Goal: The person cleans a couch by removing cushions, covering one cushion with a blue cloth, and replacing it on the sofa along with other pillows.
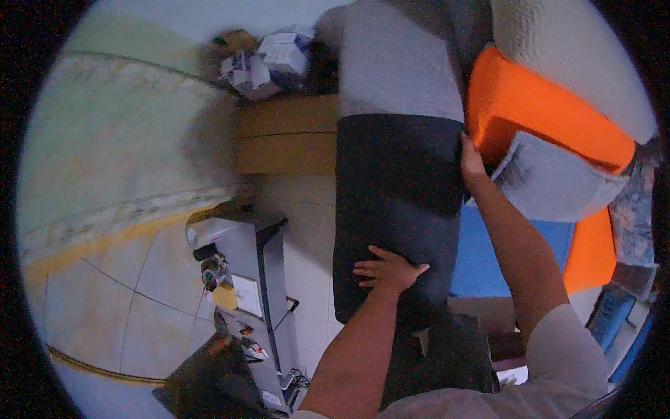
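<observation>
A long dark grey padded surface, perhaps a cushion or an ironing-board-like pad [395, 209], runs up the middle of the view, with a lighter grey part [398, 63] beyond it. My left hand [390, 269] lies palm down on the dark surface near its lower end, fingers spread. At the right edge of the same surface is my right hand [472, 162], its fingers along the side; whether they grip the edge is not clear. Just right of that hand are an orange cushion [549, 105] and a grey fabric piece [560, 178].
A blue panel [507, 251] lies right of the dark surface. At the left stands a grey cabinet [235, 246] bearing a notepad [247, 295] and small items. White boxes [282, 52] are piled at the upper left. Tiled floor [309, 272] shows between cabinet and dark surface.
</observation>
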Available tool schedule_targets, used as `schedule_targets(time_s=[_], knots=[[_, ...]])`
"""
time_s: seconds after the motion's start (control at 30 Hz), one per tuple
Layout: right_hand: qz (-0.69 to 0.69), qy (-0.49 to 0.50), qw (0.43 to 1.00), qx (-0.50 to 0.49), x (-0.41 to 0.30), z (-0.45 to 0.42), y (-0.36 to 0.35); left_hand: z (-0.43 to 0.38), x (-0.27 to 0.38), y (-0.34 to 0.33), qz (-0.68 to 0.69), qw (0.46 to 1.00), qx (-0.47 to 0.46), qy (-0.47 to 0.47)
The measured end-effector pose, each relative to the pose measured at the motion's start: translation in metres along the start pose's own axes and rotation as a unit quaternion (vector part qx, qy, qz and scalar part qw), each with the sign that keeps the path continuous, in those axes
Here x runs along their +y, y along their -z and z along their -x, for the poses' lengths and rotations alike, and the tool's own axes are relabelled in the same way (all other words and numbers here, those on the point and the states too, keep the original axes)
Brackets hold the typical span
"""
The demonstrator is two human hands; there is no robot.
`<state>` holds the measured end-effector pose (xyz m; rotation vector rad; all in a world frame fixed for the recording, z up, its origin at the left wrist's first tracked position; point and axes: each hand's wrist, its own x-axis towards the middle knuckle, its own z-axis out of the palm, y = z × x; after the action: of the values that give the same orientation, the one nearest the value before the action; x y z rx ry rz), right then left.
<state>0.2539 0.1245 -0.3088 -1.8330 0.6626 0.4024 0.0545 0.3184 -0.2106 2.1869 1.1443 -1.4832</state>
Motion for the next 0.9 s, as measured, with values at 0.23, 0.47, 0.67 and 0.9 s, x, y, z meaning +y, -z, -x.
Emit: schedule_targets(time_s=[0.23, 0.47, 0.67, 0.9], knots=[[0.055, 0.047, 0.996, 0.051, 0.014, 0.003, -0.004, 0.0, -0.005, -0.004, 0.014, 0.999, -0.027, -0.009], [0.012, 0.061, 0.997, 0.044, 0.003, 0.015, -0.02, 0.001, -0.006, 0.006, 0.038, 0.999, -0.025, -0.013], [-0.078, 0.196, 0.977, -0.029, 0.157, 0.078, -0.009, 0.013, 0.008, 0.011, 0.027, 0.999, -0.015, -0.038], [-0.222, -0.015, 0.968, -0.112, 0.283, 0.319, -0.043, 0.013, -0.004, 0.001, 0.045, 0.995, 0.037, -0.076]])
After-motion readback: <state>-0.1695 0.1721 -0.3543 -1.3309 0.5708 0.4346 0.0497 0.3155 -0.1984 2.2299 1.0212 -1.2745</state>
